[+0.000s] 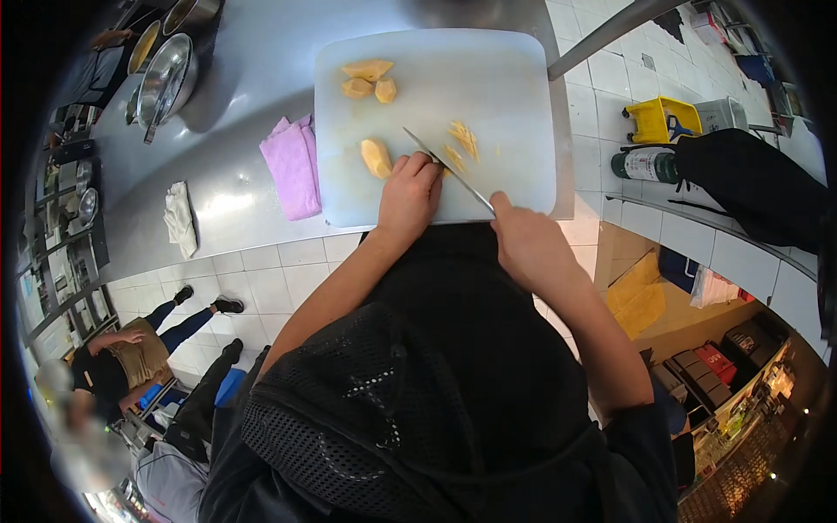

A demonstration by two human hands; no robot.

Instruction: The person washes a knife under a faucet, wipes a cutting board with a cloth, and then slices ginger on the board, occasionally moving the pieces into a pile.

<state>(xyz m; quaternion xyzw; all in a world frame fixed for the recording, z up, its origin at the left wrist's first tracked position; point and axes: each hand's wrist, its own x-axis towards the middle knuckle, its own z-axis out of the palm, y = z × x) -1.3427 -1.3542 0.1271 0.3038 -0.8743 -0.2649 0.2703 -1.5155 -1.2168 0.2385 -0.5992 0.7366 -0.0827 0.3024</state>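
Steel tbl (pixel 231 113), R hand (pixel 530 246) hiding knife (pixel 462 181) hdl, L hand (pixel 410 192), underside unseen

Knife (pixel 471 191), thin steel blade, slanting, tip towards ten o'clock, strips (pixel 466 139), yellow, thin, loosely bunched at one o'clock from mid-blade, oblong chunk (pixel 376 159), pale yellow, at nine o'clock, three more chunks (pixel 367 70), clustered at eleven o'clock.

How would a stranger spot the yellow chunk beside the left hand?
Find the big white cutting board on the metal table. Toward its left edge, just beside the left hand, lies a rounded yellow chunk. Unlike the three chunks grouped farther up the board, it lies apart from other pieces.
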